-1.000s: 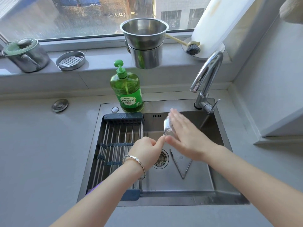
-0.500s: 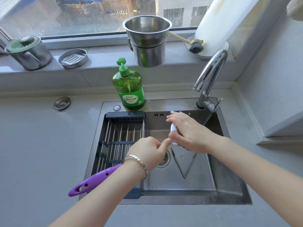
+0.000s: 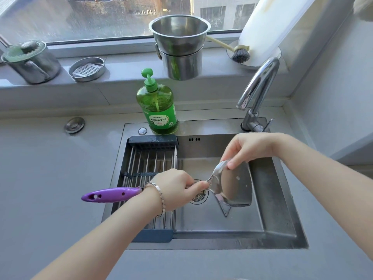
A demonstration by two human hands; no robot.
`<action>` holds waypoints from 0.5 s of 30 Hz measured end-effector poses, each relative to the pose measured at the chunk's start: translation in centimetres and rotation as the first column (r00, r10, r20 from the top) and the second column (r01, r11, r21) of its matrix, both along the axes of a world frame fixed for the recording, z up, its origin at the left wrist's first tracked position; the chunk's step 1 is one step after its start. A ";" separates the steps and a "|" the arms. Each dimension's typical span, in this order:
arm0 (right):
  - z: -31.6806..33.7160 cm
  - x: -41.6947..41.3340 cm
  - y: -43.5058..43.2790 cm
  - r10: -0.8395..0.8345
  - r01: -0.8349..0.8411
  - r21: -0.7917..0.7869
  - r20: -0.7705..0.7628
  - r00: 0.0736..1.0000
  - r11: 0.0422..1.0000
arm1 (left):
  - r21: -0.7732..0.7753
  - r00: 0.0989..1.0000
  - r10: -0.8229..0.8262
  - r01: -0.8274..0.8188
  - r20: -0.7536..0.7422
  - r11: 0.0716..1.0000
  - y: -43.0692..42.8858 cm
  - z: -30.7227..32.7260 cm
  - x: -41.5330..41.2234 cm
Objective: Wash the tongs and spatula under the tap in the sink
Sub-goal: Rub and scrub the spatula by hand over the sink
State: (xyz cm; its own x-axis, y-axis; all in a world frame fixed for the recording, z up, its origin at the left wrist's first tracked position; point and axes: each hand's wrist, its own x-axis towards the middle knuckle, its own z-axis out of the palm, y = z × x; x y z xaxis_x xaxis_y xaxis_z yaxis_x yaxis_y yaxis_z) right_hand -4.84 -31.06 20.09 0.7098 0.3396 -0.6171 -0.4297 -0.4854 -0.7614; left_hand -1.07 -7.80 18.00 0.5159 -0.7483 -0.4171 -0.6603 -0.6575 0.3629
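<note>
We see a green pump bottle (image 3: 159,110) standing upright just behind a dark-framed rack (image 3: 153,140) of steel bars. On the windowsill (image 3: 125,63) behind it are two stacked steel pots (image 3: 180,47), with a long-handled brush (image 3: 240,54) to their right, beside a tall white roll (image 3: 264,23). Further left on the sill sit a shallow steel dish (image 3: 87,69) with a slotted insert and a steel mug (image 3: 32,63) topped with something green. A round steel cap (image 3: 74,124) lies on the table (image 3: 40,178).
</note>
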 end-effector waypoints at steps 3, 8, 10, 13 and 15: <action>-0.3 0.6 1.6 0.078 -0.060 -0.217 0.075 0.994 0.974 | -0.006 1.000 0.000 0.000 -0.013 1.000 -0.2 -0.4 -0.1; -0.7 0.8 3.0 0.116 -0.077 -0.309 0.108 0.987 0.948 | -0.003 1.000 -0.009 0.009 -0.019 1.000 -0.2 -0.6 -0.2; -0.6 0.5 2.1 0.051 -0.039 -0.183 0.059 0.997 0.982 | 0.002 1.000 -0.017 0.017 -0.017 1.000 -0.1 -0.7 -0.2; -0.4 0.2 1.8 0.071 -0.073 -0.067 -0.023 0.997 0.995 | 0.034 0.999 -0.043 0.044 -0.015 0.998 -0.1 -0.8 -0.4; -0.6 0.4 2.8 0.188 -0.190 -0.246 -0.032 0.982 0.950 | 0.054 0.999 -0.050 0.050 -0.004 0.997 -0.2 -1.0 -0.6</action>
